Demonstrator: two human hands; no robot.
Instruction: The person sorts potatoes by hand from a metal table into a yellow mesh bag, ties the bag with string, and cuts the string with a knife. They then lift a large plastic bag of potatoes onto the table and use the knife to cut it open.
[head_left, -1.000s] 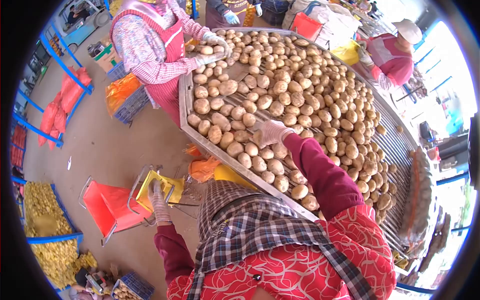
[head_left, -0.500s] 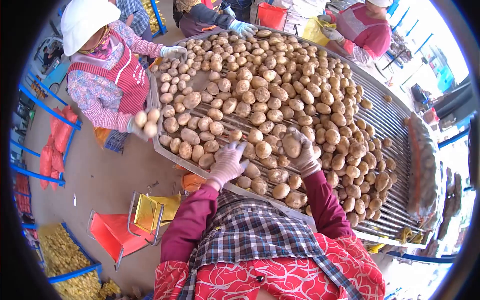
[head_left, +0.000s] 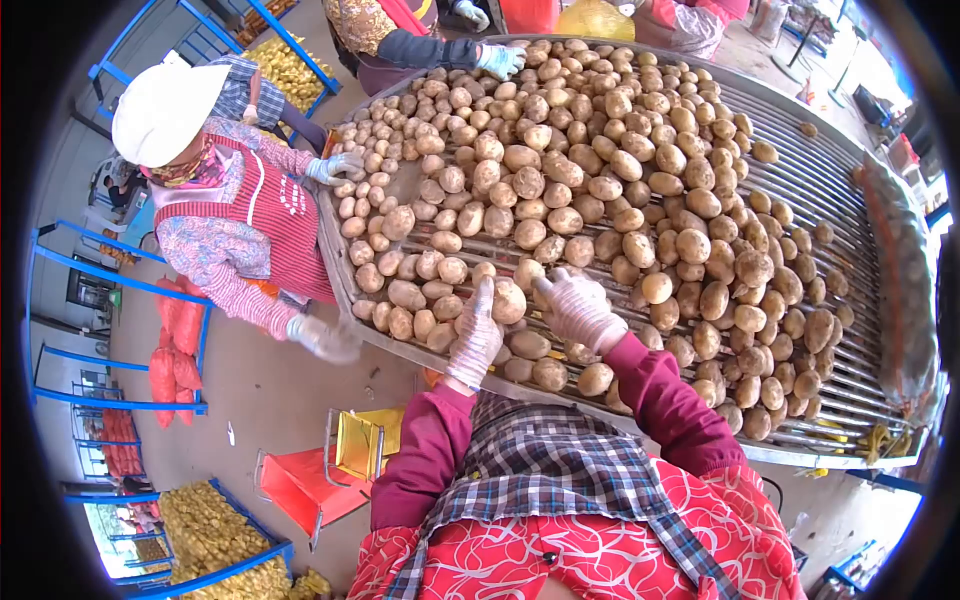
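Observation:
Many potatoes point(head_left: 600, 187) cover a slatted metal table point(head_left: 860, 330). My left hand point(head_left: 477, 335), in a pale striped glove, is at the near side of the pile, its fingers pointing up along the left side of a round potato point(head_left: 508, 301). My right hand point(head_left: 577, 308), gloved the same way, lies just right of that potato with its fingers bent over the potatoes. Whether the right fingers grip anything is hidden. Further potatoes lie close below both hands.
At the left a co-worker in a white hat point(head_left: 168, 112) reaches over the table edge; another's gloved hand point(head_left: 501, 61) rests at the far edge. Red and yellow slings point(head_left: 310, 485) stand below left. A filled net bag point(head_left: 900, 290) lies at the right.
The view has shifted, and my hands are closer together. My right hand has moved left and no longer shows the potato it held. The left co-worker's lower hand no longer shows potatoes.

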